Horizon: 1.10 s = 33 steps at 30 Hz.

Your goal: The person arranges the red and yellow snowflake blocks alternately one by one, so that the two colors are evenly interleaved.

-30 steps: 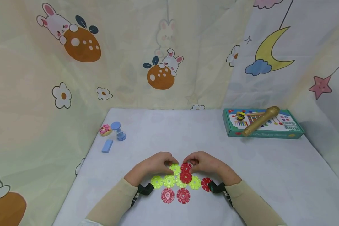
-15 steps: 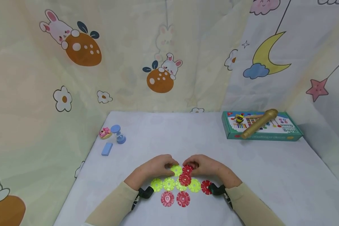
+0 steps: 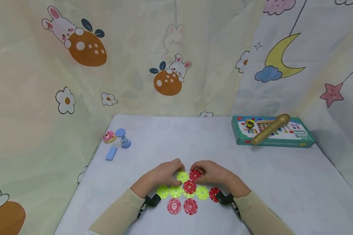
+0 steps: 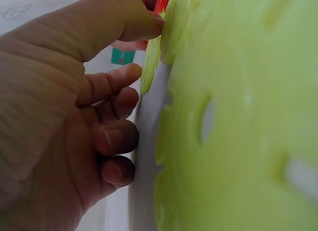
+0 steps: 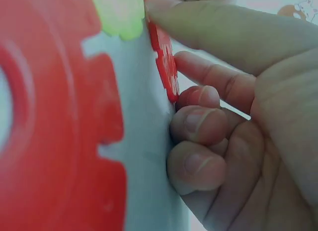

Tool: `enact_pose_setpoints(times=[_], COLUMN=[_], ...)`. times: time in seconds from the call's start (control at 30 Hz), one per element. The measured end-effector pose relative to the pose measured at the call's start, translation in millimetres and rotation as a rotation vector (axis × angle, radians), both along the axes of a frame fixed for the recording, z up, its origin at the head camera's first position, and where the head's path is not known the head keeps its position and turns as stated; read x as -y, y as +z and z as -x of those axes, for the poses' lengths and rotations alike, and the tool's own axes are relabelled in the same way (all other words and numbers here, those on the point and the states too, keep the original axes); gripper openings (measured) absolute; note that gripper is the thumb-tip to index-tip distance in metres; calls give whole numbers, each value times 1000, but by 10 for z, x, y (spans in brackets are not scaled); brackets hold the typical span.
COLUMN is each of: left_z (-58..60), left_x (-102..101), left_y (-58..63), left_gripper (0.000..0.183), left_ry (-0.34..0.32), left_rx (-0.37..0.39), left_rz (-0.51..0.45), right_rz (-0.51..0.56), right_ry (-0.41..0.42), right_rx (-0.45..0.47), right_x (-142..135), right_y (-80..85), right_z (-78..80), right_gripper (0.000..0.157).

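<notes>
My left hand (image 3: pixel 164 174) holds a yellow-green notched disc (image 3: pixel 182 176) by its edge, between thumb and index finger. The left wrist view shows that index fingertip on the rim of the disc (image 4: pixel 150 67). Opposite it, my right hand (image 3: pixel 214 173) pinches a red notched disc (image 3: pixel 195 174), its other fingers curled under. A second red disc (image 3: pixel 189 187) lies just below, overlapping the row, with the right thumb tip at its edge. The row has several yellow-green discs (image 3: pixel 202 193) and a red disc (image 3: pixel 214 195) at its right end. Two pinkish-red discs (image 3: pixel 174 206) lie nearest me.
At the back right a green game box (image 3: pixel 276 142) carries a gold microphone-shaped object (image 3: pixel 270 129) and a small bee figure (image 3: pixel 249 123). A blue sand timer (image 3: pixel 124 138), a blue block (image 3: pixel 111 153) and a pink figure (image 3: pixel 109 137) stand at the left table edge.
The lower red disc has shifted slightly left, and the right thumb has moved left to its edge. The left fingers have moved a little on the yellow-green disc.
</notes>
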<state>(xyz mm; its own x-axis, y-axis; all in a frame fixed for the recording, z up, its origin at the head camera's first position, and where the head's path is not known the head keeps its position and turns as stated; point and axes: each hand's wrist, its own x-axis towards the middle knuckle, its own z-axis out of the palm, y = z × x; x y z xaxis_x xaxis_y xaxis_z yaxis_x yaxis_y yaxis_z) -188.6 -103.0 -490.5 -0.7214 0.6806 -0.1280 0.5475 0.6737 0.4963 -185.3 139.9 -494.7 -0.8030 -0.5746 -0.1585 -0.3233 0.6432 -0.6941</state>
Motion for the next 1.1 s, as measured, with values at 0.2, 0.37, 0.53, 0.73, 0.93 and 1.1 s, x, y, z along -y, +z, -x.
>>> enact_pose_setpoints(times=[0.2,0.37,0.53,0.73,0.93,1.1], left_z=[9,6,-9,-10,3,20], left_x=[-12,-25,-39,-29,11,49], left_y=[9,-7,-32,-22,-25,-40], left_gripper=[42,44,46,45,47,43], left_ry=[7,44,57,49,16,-10], left_rx=[-15,5,14,23,49,43], left_rz=[22,32,19,-22,-12,-49], right_rz=[-26,-31,-14,-9,-6,3], right_ry=[-42,-42,-3,11,12,20], right_rx=[-15,-5,3,19,31,26], right_x=[39,40,8,-14,-11,-22], right_y=[-25,-20,-4,21,9,3], right_z=[-2,3,13,11,10,14], right_gripper=[35,42,43,43,42,43])
